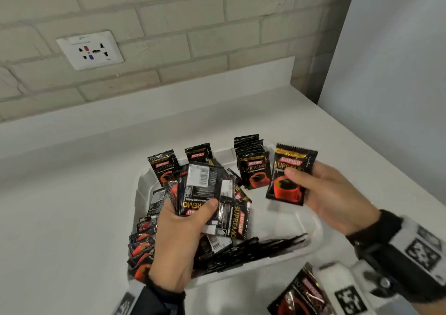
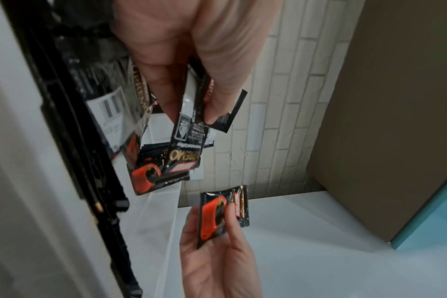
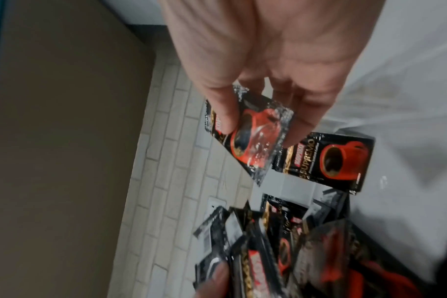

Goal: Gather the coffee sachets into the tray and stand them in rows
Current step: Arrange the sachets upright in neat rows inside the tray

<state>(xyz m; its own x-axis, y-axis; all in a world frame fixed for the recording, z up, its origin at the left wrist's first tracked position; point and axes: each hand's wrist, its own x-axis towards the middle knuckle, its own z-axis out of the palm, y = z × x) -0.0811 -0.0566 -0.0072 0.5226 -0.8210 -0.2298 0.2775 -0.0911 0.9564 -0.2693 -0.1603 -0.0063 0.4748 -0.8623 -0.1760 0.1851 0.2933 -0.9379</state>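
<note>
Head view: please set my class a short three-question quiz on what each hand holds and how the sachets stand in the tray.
1. True or false: the right hand holds a single sachet with its printed front facing the camera.
2. What does the left hand hold? A) nothing B) a bunch of sachets C) the tray
3. Fill in: the upright stack of sachets stands at the tray's far ____ corner.

Key: 1 true; 2 B; 3 right.
</note>
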